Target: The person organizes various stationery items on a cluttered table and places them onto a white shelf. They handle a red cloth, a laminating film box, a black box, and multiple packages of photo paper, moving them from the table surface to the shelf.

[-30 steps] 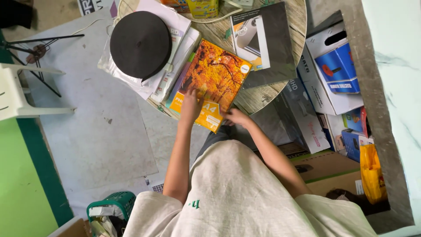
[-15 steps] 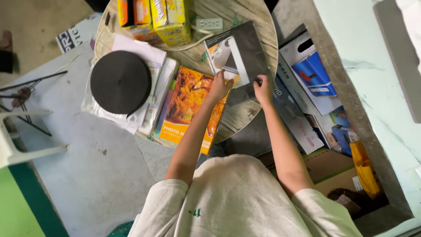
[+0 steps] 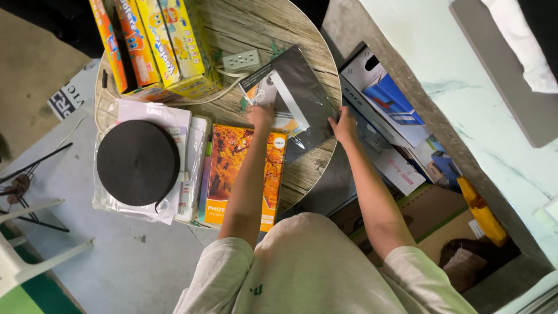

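A flat dark grey package (image 3: 305,96) with a white and orange picture on it lies on the round wooden table (image 3: 261,26). My left hand (image 3: 260,115) grips its near left part. My right hand (image 3: 344,127) holds its near right edge at the table's rim. An orange pack (image 3: 228,168) printed with autumn trees lies just under my left forearm, partly hidden by it.
A black round roll (image 3: 138,163) rests on bagged white papers at the table's left. Yellow and orange boxes (image 3: 157,40) and a white power strip (image 3: 241,60) are at the back. Printed cartons (image 3: 383,99) stand right of the table, by a pale counter (image 3: 465,87). A white chair (image 3: 23,256) is at the left.
Both hands left the orange autumn pack and reached farther onto the table to the dark grey package. The camera view shifted, bringing the yellow boxes into sight.
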